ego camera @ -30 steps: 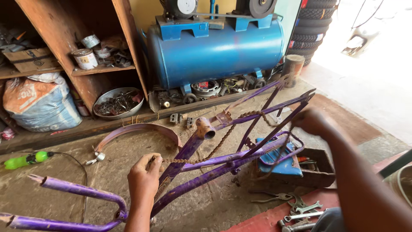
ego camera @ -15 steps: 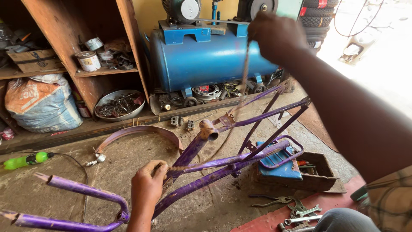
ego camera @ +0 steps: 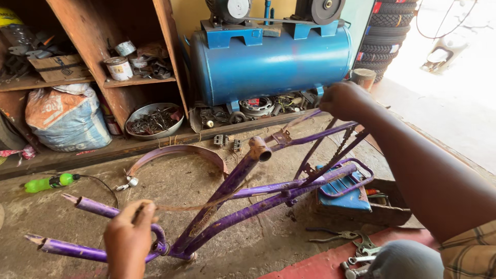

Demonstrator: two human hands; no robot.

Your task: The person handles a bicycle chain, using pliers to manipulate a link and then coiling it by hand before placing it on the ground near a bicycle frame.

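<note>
A purple bicycle frame (ego camera: 258, 199) lies on its side on the concrete floor (ego camera: 248, 248), in front of the blue compressor tank (ego camera: 268, 64). A rusty chain (ego camera: 338, 150) is held taut along the frame's rear stays. The chain's far end is gripped at the rear of the frame by the right hand (ego camera: 343, 99), its fingers closed tightly around it. At the front of the frame, by the fork (ego camera: 77, 227), the left hand (ego camera: 129, 240) is closed on the chain's near end, fingers curled together. The step is judged best done by keeping the chain straight and under even tension, with both grips firm so that no links twist or snag on the tubes. Beside the frame's rear a wooden box (ego camera: 361, 209) with a blue part is seen, and pliers and spanners (ego camera: 351, 245) lie just in front of it. Beyond the frame, left of the tank, wooden shelves (ego camera: 103, 77) hold tins.
</note>
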